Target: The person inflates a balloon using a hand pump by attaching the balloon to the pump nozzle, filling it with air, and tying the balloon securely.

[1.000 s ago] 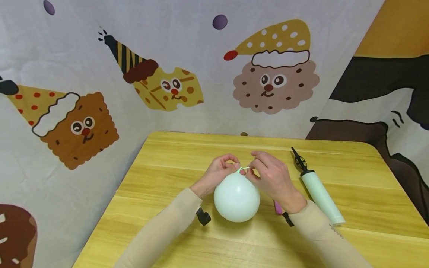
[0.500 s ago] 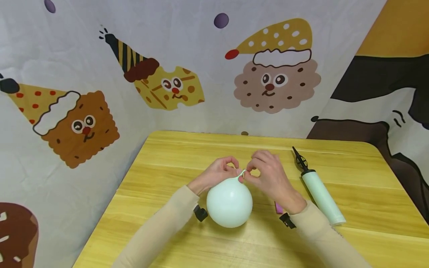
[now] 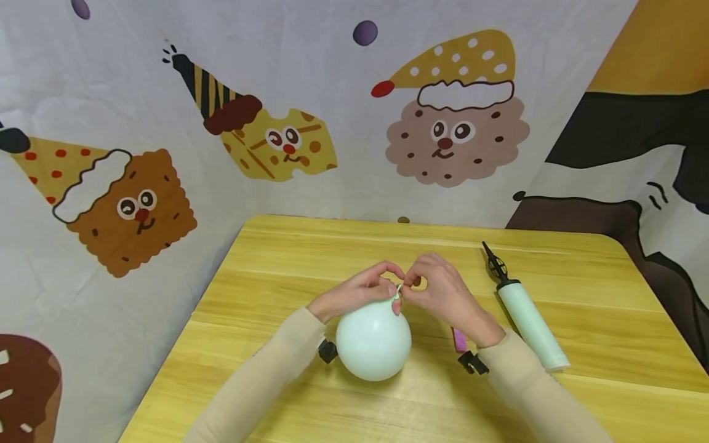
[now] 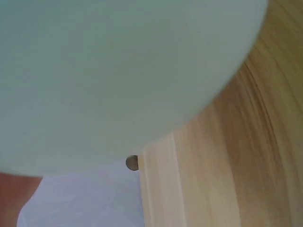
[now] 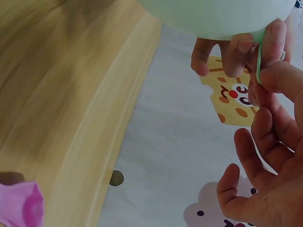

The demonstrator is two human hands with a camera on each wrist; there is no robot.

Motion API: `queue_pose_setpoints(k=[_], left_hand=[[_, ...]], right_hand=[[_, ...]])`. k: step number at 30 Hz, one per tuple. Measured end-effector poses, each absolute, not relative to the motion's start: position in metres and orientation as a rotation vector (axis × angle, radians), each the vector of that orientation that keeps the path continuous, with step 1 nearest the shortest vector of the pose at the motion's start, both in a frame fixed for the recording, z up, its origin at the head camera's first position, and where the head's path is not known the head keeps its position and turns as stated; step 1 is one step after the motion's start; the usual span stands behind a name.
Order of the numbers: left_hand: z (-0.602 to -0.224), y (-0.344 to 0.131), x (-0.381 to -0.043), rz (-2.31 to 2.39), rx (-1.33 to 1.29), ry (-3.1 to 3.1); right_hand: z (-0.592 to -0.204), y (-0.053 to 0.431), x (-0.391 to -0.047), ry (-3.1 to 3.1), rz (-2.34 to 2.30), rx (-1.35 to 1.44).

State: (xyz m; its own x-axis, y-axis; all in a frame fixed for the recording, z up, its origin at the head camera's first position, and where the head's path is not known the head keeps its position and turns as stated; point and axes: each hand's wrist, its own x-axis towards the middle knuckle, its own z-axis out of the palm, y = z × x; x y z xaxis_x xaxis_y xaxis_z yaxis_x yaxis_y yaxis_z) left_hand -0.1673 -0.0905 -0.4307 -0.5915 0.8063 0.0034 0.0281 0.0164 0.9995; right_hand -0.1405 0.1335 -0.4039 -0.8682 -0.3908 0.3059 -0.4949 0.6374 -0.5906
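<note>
In the head view a pale mint balloon (image 3: 373, 341), round and inflated, hangs over the table under my left hand (image 3: 360, 292). My left fingers pinch it at the neck, its body below them. My right hand (image 3: 445, 292) meets them at the top, thumb and forefinger pinching the stretched end of the neck. Up close in the right wrist view, the green neck (image 5: 259, 64) passes as a thin band over a left fingertip, and my right thumb presses against it. The other right fingers are loosely bent. Balloon skin (image 4: 118, 85) fills most of the left wrist view.
A hand pump (image 3: 532, 323) with a mint barrel and black nozzle lies on the wooden table (image 3: 266, 264) to the right. A pink, limp balloon (image 5: 21, 205) lies near my right wrist. Behind the table hangs a printed cloth (image 3: 354, 123).
The balloon has shifted left and a little down. Its neck, earlier drawn out to the right between the hands, now wraps closer at the left fingertips. My right hand has come nearer the left.
</note>
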Motion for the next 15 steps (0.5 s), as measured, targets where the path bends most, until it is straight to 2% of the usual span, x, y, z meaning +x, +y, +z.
queue_pose_setpoints(k=[5, 15], left_hand=[[-0.4311, -0.0917, -0.1662, 1.630, 0.918, 1.744], [-0.4300, -0.0906, -0.1628, 1.676, 0.847, 1.757]], right_hand=[[-0.4042, 0.1331, -0.1409, -2.718, 1.074, 0.720], [-0.4075, 0.1367, -0.1411, -2.773, 1.196, 0.631]])
